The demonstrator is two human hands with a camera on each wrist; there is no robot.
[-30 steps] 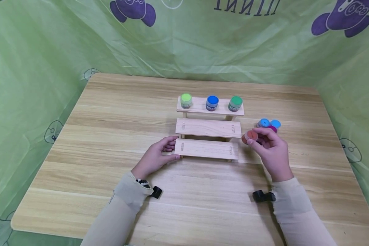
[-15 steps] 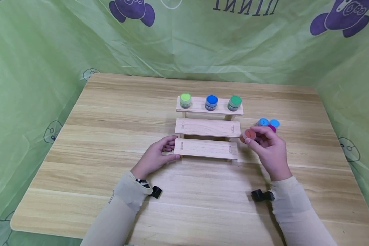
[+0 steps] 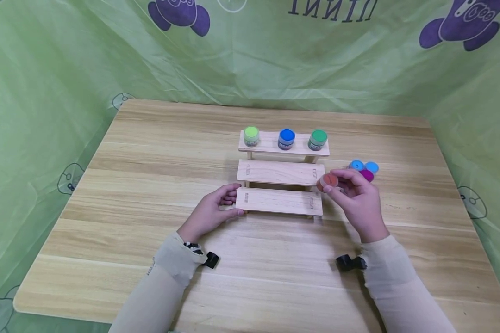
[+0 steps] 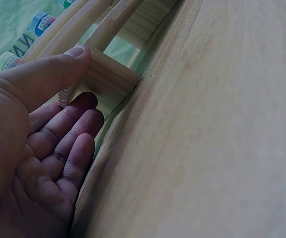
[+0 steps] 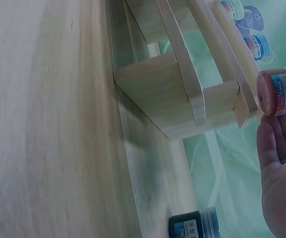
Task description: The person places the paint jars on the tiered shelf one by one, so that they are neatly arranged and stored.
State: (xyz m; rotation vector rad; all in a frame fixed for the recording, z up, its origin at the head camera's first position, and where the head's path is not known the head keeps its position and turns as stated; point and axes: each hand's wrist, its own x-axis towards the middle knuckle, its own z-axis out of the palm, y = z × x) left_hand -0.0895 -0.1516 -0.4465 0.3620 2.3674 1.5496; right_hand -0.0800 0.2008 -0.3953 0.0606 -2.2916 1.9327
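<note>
A three-step wooden display stand [image 3: 280, 201] is in the middle of the table in the head view. My left hand [image 3: 210, 210] holds the left end of its lowest step, thumb at the front edge and fingers behind, as the left wrist view also shows. My right hand [image 3: 360, 201] pinches a small paint jar [image 3: 328, 181] with a reddish-brown top, overlapping the right end of the middle step. In the right wrist view this jar's printed label [image 5: 283, 94] shows, and the jar is tilted on its side relative to that camera. Light green [image 3: 251, 136], blue [image 3: 286, 139] and green [image 3: 318, 139] jars stand on the top step.
Two jars with light blue lids [image 3: 371, 167] and one with a magenta lid [image 3: 367, 175] stand on the table just beyond my right hand. A green printed sheet [image 3: 233, 60] hangs behind the table [image 3: 158, 138] and along its sides.
My right hand has moved left with the reddish-brown jar, from beside the stand to the middle step's right end. More of the magenta lid shows now. My left hand keeps its place.
</note>
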